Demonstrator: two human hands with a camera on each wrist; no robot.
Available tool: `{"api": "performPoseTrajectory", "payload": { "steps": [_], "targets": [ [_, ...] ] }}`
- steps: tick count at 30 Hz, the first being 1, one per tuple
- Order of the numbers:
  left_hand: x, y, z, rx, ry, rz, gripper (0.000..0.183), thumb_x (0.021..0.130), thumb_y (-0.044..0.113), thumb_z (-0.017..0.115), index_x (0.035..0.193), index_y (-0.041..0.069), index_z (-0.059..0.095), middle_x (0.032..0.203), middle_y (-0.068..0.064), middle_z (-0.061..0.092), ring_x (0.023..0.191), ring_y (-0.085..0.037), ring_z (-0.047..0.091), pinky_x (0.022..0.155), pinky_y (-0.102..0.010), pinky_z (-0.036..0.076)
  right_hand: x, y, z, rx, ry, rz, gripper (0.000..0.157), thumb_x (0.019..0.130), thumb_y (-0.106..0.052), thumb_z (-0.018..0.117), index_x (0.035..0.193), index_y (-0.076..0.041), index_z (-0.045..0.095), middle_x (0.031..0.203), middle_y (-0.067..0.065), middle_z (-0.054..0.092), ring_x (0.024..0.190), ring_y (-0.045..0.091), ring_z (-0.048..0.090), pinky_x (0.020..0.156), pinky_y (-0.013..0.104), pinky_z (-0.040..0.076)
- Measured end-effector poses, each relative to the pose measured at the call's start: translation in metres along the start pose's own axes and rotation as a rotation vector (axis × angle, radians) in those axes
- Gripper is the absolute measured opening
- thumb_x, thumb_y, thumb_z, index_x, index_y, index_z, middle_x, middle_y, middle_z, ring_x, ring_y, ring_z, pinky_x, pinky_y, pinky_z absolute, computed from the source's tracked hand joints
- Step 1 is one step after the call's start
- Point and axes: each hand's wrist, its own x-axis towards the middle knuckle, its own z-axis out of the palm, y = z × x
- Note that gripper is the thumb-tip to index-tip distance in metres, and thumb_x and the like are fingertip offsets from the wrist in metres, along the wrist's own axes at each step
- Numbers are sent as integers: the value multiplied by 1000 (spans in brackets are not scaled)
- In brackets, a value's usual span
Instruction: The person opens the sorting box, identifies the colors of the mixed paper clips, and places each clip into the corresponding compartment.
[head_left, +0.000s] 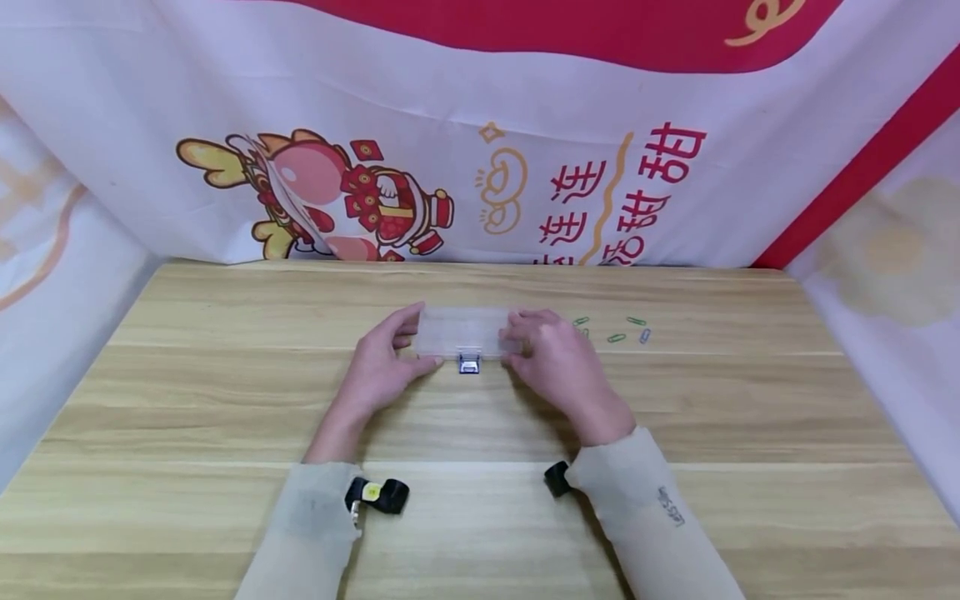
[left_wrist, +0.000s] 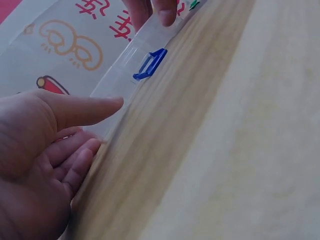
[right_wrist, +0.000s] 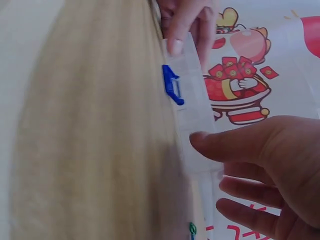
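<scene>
A clear plastic box (head_left: 461,329) lies on the wooden table, its blue latch (head_left: 469,363) jutting from the front side and folded outward. My left hand (head_left: 378,362) grips the box's left end, with the thumb (left_wrist: 107,106) along the front side and the other fingers around the end. At the opposite end my right hand (head_left: 558,362) holds the box, its thumb (right_wrist: 205,142) against the front side and its fingers over the top right part. What is inside the box cannot be made out.
Several green paper clips (head_left: 616,338) and a blue paper clip (head_left: 645,336) lie just right of my right hand. A printed white and red cloth (head_left: 450,92) hangs behind the table's back edge. Black straps (head_left: 393,497) circle both wrists.
</scene>
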Motion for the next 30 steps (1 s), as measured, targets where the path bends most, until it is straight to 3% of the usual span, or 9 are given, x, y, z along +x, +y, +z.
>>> {"api": "performPoseTrajectory", "payload": {
  "steps": [8, 16, 19, 25, 30],
  "targets": [
    [2, -6, -1, -44, -18, -6, 85, 91, 13, 87, 164, 21, 45, 156, -12, 57, 142, -35, 53, 126, -51, 43, 2, 9, -2, 16, -102, 17, 58, 90, -17, 89, 144, -16, 68, 163, 9, 56, 151, 32, 53, 127, 51, 44],
    [1, -7, -3, -61, -13, -17, 84, 90, 13, 88, 163, 21, 47, 156, -12, 57, 142, -34, 53, 127, -50, 42, 5, 16, -8, 164, -166, 50, 54, 91, -21, 88, 142, -18, 70, 164, 4, 55, 153, 28, 52, 128, 52, 42],
    [1, -6, -4, -68, -10, -17, 84, 90, 13, 88, 163, 20, 47, 156, -12, 57, 142, -34, 53, 127, -50, 42, 7, 19, -11, 234, -177, 78, 50, 92, -24, 87, 139, -19, 73, 162, 3, 57, 149, 29, 56, 124, 51, 48],
    [0, -6, -5, -94, 24, -8, 81, 88, 11, 89, 158, 17, 49, 157, -11, 59, 142, -34, 56, 126, -49, 45, 12, 21, -18, 387, -60, 201, 31, 97, -32, 82, 123, -15, 74, 129, 5, 75, 118, 27, 74, 100, 44, 65],
    [0, -6, -4, -124, 36, 1, 77, 84, 9, 91, 151, 14, 53, 155, -11, 61, 141, -33, 58, 125, -48, 46, 20, 20, -17, 461, 101, 257, 22, 99, -29, 81, 104, -12, 68, 103, 6, 73, 98, 22, 71, 84, 36, 64]
  ]
}}
